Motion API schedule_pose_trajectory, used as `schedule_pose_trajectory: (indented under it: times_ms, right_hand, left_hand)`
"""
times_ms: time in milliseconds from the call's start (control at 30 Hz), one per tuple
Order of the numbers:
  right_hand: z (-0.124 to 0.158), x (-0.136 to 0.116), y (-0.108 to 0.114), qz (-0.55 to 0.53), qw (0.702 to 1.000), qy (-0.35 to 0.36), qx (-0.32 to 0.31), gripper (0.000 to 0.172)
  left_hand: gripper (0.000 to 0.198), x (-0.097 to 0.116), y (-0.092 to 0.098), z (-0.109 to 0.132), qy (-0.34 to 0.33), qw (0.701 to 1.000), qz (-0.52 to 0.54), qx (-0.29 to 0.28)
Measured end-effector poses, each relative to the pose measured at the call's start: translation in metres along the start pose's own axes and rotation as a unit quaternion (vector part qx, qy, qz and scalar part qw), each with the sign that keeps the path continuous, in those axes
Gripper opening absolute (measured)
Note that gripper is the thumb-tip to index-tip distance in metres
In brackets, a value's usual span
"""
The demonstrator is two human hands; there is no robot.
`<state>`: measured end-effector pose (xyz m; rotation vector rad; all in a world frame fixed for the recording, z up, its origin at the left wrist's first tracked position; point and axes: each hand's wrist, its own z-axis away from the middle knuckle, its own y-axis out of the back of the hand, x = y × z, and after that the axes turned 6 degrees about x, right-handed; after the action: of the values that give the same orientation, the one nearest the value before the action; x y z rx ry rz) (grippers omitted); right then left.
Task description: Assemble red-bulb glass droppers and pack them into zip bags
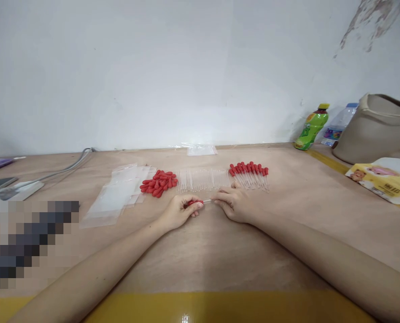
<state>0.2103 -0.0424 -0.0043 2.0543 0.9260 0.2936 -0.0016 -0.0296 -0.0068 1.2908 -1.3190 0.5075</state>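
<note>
- At the centre of the table [200, 260], the left hand [181, 211] was closed around a red rubber bulb [195, 203]; the right hand [236, 205] pinched a slender clear tube [208, 201]. The hands were apart, bridged by the tube, whose left end met the bulb; seating depth could not be told.
- Judged risk: a sideways push could bend or crack the tube, and a loose pinch could let it slip from the bulb.
- Just beyond the right hand lay a row of loose clear tubes [203, 180] and, farther right, bulb-topped droppers [250, 175]; a careless knuckle could scatter either.
- Left of the row lay loose red bulbs [158, 183], then overlapping clear plastic bags [114, 193].
- Far right stood a green drink bottle [312, 128], a blue-capped bottle [341, 122] and a beige bag [376, 128]. None obstructed the hands.
</note>
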Motion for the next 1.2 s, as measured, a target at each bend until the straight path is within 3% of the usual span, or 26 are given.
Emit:
schedule_pose_trajectory:
  times_ms: [100, 200, 400, 800, 1200]
  right_hand:
    - [0.002, 0.0, -0.004, 0.015, 1.0, 0.01, 0.015, 0.023]
    - [0.003, 0.001, -0.004, -0.041, 0.999, 0.007, 0.03, 0.021]
    - [0.001, -0.003, 0.008, -0.088, 0.995, -0.05, 0.015, 0.01]
    - [0.003, -0.003, -0.004, -0.124, 0.99, -0.04, 0.06, 0.011]
    - [0.003, -0.003, -0.012, -0.135, 0.989, -0.056, 0.028, 0.017]
  left_hand:
    - [0.023, -0.001, 0.0, -0.001, -0.007, 1.0, -0.015, 0.021]
    - [0.025, -0.003, 0.003, -0.002, -0.038, 0.996, -0.059, 0.05]
    - [0.021, -0.003, 0.009, -0.001, -0.085, 0.986, -0.131, 0.061]
    - [0.018, 0.006, 0.004, 0.001, -0.063, 0.994, -0.083, 0.027]
    - [0.025, -0.001, 0.001, 0.003, 0.007, 0.999, -0.031, -0.012]
